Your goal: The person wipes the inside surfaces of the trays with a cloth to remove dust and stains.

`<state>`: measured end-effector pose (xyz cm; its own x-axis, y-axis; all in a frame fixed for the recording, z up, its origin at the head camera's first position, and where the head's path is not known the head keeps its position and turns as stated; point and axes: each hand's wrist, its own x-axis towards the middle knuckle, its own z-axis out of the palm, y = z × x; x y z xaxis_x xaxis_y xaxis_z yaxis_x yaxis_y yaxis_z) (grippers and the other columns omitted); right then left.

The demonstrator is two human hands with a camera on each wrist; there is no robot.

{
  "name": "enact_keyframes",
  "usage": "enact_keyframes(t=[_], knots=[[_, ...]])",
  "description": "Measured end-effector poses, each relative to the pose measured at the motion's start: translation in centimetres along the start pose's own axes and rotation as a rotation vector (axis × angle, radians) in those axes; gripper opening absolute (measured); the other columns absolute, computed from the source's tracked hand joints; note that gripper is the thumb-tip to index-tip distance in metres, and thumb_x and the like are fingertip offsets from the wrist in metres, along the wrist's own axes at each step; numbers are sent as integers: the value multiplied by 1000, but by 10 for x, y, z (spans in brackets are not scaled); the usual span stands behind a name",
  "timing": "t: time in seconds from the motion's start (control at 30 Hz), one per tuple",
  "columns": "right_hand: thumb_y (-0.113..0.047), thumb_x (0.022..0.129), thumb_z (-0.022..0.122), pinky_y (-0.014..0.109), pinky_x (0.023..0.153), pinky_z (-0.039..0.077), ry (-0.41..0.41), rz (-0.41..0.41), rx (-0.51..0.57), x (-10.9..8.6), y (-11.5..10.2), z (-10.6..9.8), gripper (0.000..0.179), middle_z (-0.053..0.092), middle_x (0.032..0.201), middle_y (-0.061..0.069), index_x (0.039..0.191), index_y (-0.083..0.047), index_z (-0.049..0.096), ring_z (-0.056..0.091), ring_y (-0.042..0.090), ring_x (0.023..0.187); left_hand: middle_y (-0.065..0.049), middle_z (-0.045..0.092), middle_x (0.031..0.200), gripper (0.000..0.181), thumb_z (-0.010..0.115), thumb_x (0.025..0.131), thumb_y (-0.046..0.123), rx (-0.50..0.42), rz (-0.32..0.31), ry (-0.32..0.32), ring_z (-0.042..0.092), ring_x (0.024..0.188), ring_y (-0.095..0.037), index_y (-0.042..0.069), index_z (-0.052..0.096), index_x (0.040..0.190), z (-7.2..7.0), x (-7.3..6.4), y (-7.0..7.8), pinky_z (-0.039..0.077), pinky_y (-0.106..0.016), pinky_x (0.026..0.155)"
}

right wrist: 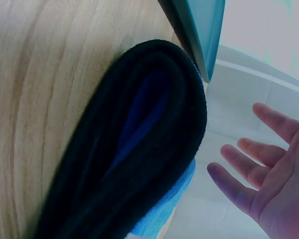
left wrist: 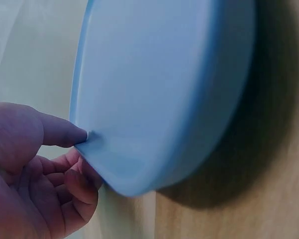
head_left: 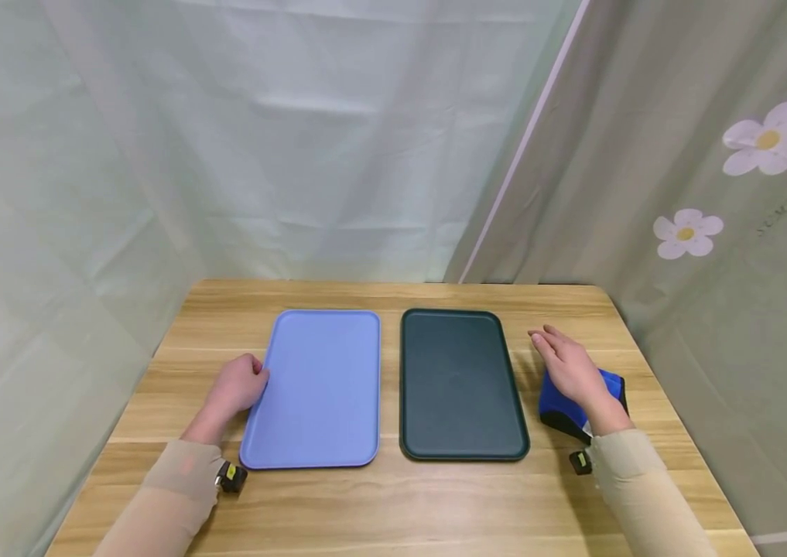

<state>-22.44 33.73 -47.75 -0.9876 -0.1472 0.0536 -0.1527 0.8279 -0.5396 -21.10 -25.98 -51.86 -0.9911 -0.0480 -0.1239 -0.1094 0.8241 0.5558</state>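
Observation:
My left hand (head_left: 240,384) pinches the left rim of a light blue tray (head_left: 316,387). In the left wrist view the thumb (left wrist: 64,133) lies on the upper side of the rim, with curled fingers beneath it. My right hand (head_left: 569,370) is held over a folded blue cloth (head_left: 614,384) with black edging, its fingers extended and holding nothing. The right wrist view shows the cloth's black folded edge (right wrist: 164,124) close up, with the spread fingers (right wrist: 234,186) apart from it.
A dark green tray (head_left: 459,387) lies between the blue tray and the cloth. All sit on a wood-grain table (head_left: 393,510). Pale curtains (head_left: 337,139) hang behind the table and at both sides, the right one printed with white flowers (head_left: 688,234).

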Motion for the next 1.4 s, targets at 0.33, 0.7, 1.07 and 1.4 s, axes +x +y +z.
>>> enact_keyframes(t=[0.33, 0.7, 1.07, 1.4], knots=[[-53, 117, 28, 71, 120, 27, -4, 3, 0, -2, 0, -1, 69, 34, 166, 32, 155, -1, 55, 31, 55, 151, -24, 62, 99, 28, 48, 106, 16, -142, -55, -15, 61, 86, -35, -10, 54, 115, -1, -1, 2, 51, -40, 68], [-51, 117, 29, 71, 120, 27, 5, 1, 10, -4, -3, -2, 68, 36, 165, 33, 154, -2, 56, 32, 55, 151, -28, 65, 111, 56, 33, 118, 30, -359, -73, -25, 63, 100, -38, -17, 51, 143, 6, -3, 4, 55, -44, 80], [-51, 118, 29, 70, 120, 28, 6, 3, 6, -6, 1, -1, 68, 37, 164, 34, 153, 1, 56, 33, 55, 151, -32, 64, 121, 65, 28, 118, 36, -457, -50, -11, 64, 105, -37, -18, 43, 150, 7, -8, 2, 55, -38, 81], [-50, 118, 31, 70, 120, 28, -6, 21, 1, -9, 5, -6, 66, 38, 164, 33, 155, 0, 53, 34, 55, 150, -37, 56, 137, 66, 24, 119, 37, -500, -46, -43, 61, 119, -43, -16, 34, 157, 12, -10, 2, 54, -50, 96]])
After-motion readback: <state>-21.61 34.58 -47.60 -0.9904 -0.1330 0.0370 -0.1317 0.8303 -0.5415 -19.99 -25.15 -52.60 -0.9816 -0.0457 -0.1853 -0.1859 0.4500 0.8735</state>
